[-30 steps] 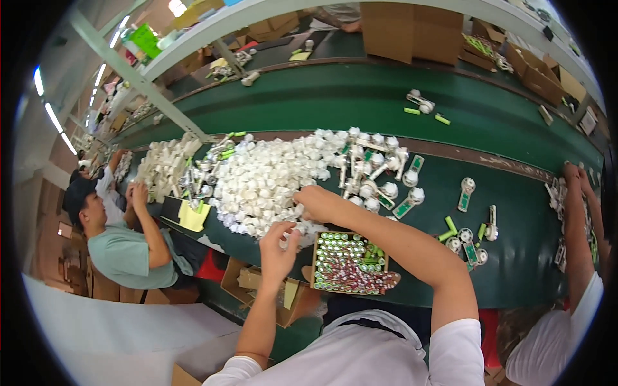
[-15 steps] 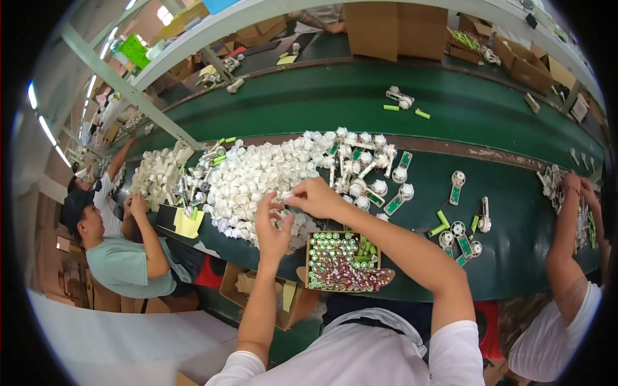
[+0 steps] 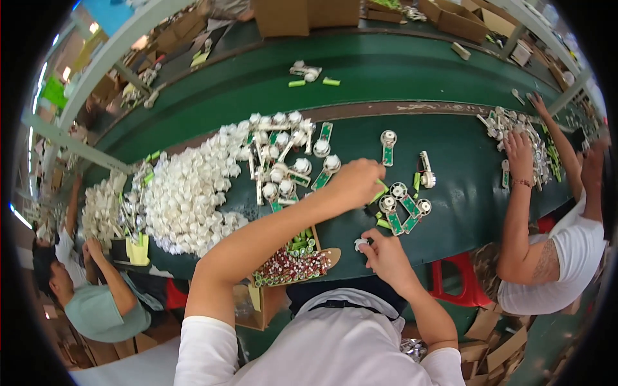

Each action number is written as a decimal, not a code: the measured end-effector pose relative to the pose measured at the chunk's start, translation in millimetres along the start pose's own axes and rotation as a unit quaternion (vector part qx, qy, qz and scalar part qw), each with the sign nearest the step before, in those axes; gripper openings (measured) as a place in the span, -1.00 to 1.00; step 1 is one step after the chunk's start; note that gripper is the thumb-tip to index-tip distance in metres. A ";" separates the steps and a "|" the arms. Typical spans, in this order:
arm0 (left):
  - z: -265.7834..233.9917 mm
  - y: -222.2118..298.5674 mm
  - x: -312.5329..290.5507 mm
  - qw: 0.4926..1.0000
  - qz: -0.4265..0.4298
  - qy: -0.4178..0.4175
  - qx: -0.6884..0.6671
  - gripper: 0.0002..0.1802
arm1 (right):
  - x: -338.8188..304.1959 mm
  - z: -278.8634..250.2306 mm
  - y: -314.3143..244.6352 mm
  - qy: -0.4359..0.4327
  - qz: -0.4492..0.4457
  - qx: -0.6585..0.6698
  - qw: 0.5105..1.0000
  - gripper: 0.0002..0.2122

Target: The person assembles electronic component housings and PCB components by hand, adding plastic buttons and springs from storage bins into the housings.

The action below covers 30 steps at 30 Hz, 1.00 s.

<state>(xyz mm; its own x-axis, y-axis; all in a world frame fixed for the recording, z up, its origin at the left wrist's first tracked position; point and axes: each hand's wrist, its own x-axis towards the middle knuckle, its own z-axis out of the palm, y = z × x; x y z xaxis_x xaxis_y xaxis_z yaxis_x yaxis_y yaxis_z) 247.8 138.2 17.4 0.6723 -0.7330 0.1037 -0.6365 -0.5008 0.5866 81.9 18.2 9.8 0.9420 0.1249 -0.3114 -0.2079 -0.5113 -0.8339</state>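
Observation:
My left hand [image 3: 358, 184] reaches across the bench, fingers closed on a green cylindrical battery [image 3: 381, 192]; the hand partly hides it. Nearer to me, my right hand [image 3: 387, 256] pinches a small white plastic cap [image 3: 360, 244] between thumb and fingers. Just beyond it lie open assemblies with green circuit boards [image 3: 409, 206] and round white rings, with a few more green batteries among them. A large heap of white caps [image 3: 187, 193] covers the bench to the left. Beside the heap are several capped assemblies [image 3: 300, 167].
A cardboard box of green batteries with red wires [image 3: 293, 267] sits under my left forearm at the bench edge. Co-workers sit left [image 3: 103, 309] and right [image 3: 553, 257]. Behind a raised brown strip [image 3: 386, 109] runs a green belt [image 3: 225, 83] carrying a few parts.
The view has swung right. My hands, close together over the cap heap before, are now apart; the left has moved right to the loose batteries, and the right has come nearer with the cap.

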 end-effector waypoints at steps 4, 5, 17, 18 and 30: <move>11.0 32.4 22.4 0.975 0.186 -0.095 0.073 -0.66 | -9.0 8.2 7.1 0.109 -0.107 -0.225 0.962 -0.76; 11.6 31.5 22.4 0.969 0.201 -0.112 0.087 -0.66 | -11.2 7.8 1.5 0.107 -0.122 -0.227 0.960 -0.77; -12.8 2.9 -18.6 0.991 0.015 -0.107 0.075 -0.80 | -1.4 -3.1 1.6 0.000 -0.158 -0.243 0.957 -0.79; -15.0 -2.5 -23.6 0.991 0.009 -0.110 0.079 -0.80 | -2.2 -2.2 1.4 -0.002 -0.162 -0.237 0.958 -0.79; 14.9 34.2 1.1 0.983 0.079 -0.101 0.132 -0.60 | -22.4 -9.6 16.1 0.042 -0.152 -0.121 0.980 -0.79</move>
<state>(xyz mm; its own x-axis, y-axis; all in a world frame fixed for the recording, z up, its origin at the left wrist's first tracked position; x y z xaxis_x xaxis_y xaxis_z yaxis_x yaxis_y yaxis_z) 221.1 113.4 25.6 0.4856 -0.8742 -0.0013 -0.8203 -0.4562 0.3449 60.0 -1.0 7.7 0.9712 0.2375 -0.0194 0.1437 -0.6489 -0.7471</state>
